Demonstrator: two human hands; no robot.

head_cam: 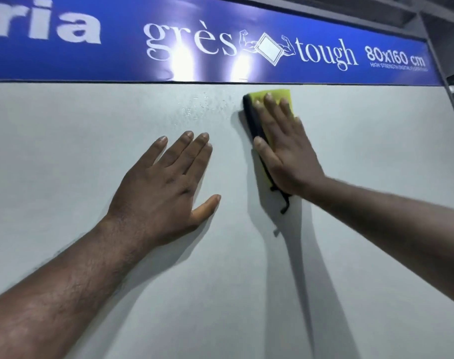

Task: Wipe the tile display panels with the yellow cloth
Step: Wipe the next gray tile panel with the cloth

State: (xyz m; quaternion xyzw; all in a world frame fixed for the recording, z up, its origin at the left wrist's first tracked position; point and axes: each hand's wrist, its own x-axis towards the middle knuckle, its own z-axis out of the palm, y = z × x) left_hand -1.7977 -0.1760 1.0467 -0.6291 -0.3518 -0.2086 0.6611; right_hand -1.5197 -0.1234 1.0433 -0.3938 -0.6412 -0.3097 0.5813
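A pale grey tile display panel (pixel 78 130) fills most of the view. My right hand (pixel 285 149) presses the folded yellow cloth (pixel 283 95) with a black edge flat against the panel near its top, fingers straight. My left hand (pixel 166 185) rests flat on the panel to the left of the cloth, fingers spread, holding nothing. A patch of small wet droplets (pixel 202 104) sits on the panel just left of the cloth.
A blue header sign (pixel 117 60) with white lettering runs along the panel's top edge. A dark metal frame (pixel 443 73) stands at the panel's right side.
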